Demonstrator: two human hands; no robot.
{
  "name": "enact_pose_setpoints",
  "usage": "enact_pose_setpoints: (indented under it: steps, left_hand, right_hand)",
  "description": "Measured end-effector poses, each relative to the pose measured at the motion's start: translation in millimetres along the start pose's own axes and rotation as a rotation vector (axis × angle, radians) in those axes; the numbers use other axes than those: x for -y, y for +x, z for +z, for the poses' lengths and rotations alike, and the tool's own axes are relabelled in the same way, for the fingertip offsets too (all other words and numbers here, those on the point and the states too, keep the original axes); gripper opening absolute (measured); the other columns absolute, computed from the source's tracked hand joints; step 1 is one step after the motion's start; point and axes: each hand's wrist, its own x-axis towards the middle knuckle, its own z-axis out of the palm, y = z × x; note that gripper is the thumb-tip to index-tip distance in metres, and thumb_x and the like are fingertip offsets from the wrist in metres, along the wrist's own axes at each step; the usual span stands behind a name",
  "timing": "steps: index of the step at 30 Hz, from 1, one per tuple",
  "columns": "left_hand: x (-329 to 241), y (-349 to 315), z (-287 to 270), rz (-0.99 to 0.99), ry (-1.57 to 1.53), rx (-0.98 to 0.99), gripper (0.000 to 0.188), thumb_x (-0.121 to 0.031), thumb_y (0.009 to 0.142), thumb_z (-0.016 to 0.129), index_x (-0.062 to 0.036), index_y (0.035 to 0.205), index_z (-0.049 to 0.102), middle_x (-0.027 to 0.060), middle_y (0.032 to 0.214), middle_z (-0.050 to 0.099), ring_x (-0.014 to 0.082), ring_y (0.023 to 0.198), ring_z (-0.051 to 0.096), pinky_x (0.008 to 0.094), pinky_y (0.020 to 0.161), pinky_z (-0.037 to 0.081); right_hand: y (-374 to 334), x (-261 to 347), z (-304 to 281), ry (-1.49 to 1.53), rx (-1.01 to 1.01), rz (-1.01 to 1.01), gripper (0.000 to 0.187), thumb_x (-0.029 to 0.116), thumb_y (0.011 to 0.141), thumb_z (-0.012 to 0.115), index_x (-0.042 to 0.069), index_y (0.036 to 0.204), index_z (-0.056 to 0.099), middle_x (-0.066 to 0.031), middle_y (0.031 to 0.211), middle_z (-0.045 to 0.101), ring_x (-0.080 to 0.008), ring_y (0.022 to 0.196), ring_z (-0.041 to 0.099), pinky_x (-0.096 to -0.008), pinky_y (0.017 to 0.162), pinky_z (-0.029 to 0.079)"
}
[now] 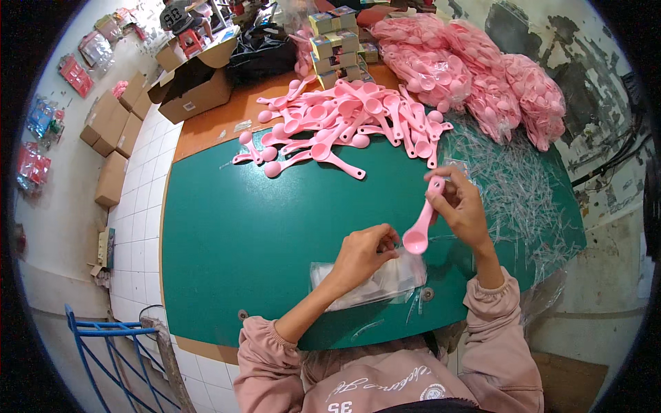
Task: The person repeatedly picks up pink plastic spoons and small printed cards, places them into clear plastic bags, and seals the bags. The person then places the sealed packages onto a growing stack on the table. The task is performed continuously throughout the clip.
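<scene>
Bagging seems underway lower centre: right hand (463,206) grips pink spoon (424,221); left hand (363,256), apparently pinching clear bags (382,289), should open one.

Smooth pink plastic spoons (321,151) and thin clear plastic bags (368,294) on a smooth green tabletop (227,227) with a soft sheen.
The raised spoon (416,241) is lightly glossy plastic; the bags look filmy and shiny, as do the crinkled see-through plastic sacks (475,58). Transparent plastic strips (516,189) glint. The sweatshirt (385,385) is matt cloth, gathered at the cuffs. Cartons (197,98) are dull brown cardboard, floor tiles (138,227) smooth and faintly shiny, the wall (585,76) rough with flaking paint, the blue frame (113,332) apparently painted metal.
</scene>
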Motion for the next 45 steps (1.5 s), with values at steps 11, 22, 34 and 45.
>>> enact_pose_setpoints:
  steps: [11, 22, 34, 45]
  left_hand:
    - [13, -5, -25, -0.268, -0.531, -0.073, 0.036, -0.008, 0.077, 0.066, -0.0017, 0.102, 0.041, 0.0097, 0.077, 0.064, 0.0102, 0.072, 0.060, 0.0234, 0.063, 0.048]
    - [5, -8, -30, -0.079, -0.041, -0.057, 0.014, -0.010, 0.085, 0.057, 0.0010, 0.093, 0.054, 0.0122, 0.083, 0.066, 0.0146, 0.074, 0.063, 0.0251, 0.065, 0.049]
    - [15, -11, -44, -0.269, -0.791, -0.150, 0.013, -0.007, 0.086, 0.055, -0.0019, 0.094, 0.046, 0.0185, 0.096, 0.063, 0.0178, 0.085, 0.062, 0.0271, 0.076, 0.050]
    - [6, -12, -41, -0.310, -0.710, -0.034, 0.032, -0.007, 0.081, 0.062, 0.0027, 0.109, 0.050, 0.0127, 0.088, 0.065, 0.0126, 0.079, 0.062, 0.0238, 0.069, 0.050]
  right_hand:
    - [-8, -12, -17, -0.377, 0.068, 0.098, 0.013, 0.011, 0.085, 0.053, -0.002, 0.087, 0.055, -0.0074, 0.069, 0.060, -0.0107, 0.059, 0.060, -0.0227, 0.050, 0.050]
    - [-13, -4, 7, -0.104, -0.230, 0.055, 0.020, 0.013, 0.089, 0.049, -0.003, 0.086, 0.060, -0.0062, 0.069, 0.059, -0.0101, 0.052, 0.057, -0.0217, 0.045, 0.046]
    - [-12, -16, 17, -0.325, -0.220, -0.013, 0.014, 0.011, 0.085, 0.054, -0.002, 0.085, 0.060, -0.0063, 0.067, 0.058, -0.0095, 0.047, 0.054, -0.0224, 0.043, 0.042]
    - [-11, 13, 28, 0.033, -0.183, 0.047, 0.017, 0.011, 0.087, 0.053, -0.004, 0.090, 0.059, -0.0067, 0.067, 0.059, -0.0108, 0.052, 0.058, -0.0223, 0.047, 0.049]
